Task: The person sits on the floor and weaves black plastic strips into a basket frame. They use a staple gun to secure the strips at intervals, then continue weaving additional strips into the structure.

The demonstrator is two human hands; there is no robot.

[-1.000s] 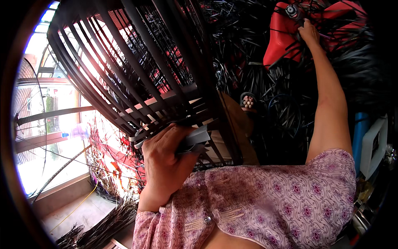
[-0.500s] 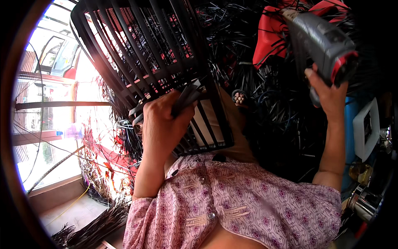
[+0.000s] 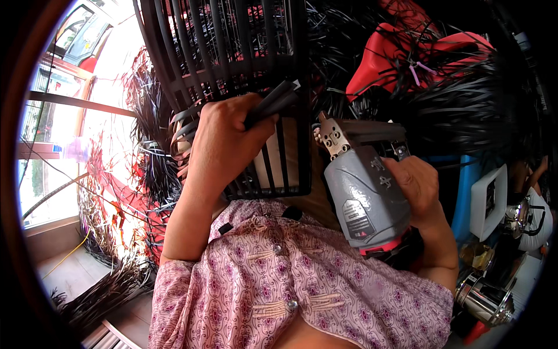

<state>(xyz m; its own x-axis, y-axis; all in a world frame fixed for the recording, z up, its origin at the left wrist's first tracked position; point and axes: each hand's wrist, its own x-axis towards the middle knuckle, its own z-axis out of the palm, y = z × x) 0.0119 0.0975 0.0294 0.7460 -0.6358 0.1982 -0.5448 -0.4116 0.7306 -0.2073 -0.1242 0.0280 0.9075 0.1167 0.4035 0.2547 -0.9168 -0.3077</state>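
My left hand [image 3: 224, 139] is closed round a small bundle of flat black strips [image 3: 274, 102], whose cut ends point up and right. That hand rests at the side of a black slatted basket [image 3: 235, 74], which leans over my lap with loose strip ends curling out beside my wrist. To the right, my right hand [image 3: 415, 183] grips a grey nail gun [image 3: 363, 189] with a red-trimmed base. The gun's metal nose points up and left, apart from the basket. The fingers round its handle are mostly hidden.
Beyond the basket lies a red plastic stool or chair part [image 3: 372, 64] under a heap of black strips [image 3: 465, 104]. A white-framed tray [image 3: 488, 203] and a shiny metal pot [image 3: 485, 299] stand at right. More strips [image 3: 110, 285] lie on the floor at left, near a bright window.
My right hand has brought the nail gun down and left, closer to the basket, turning its nose. My left hand still holds the strips; the view has shifted slightly.
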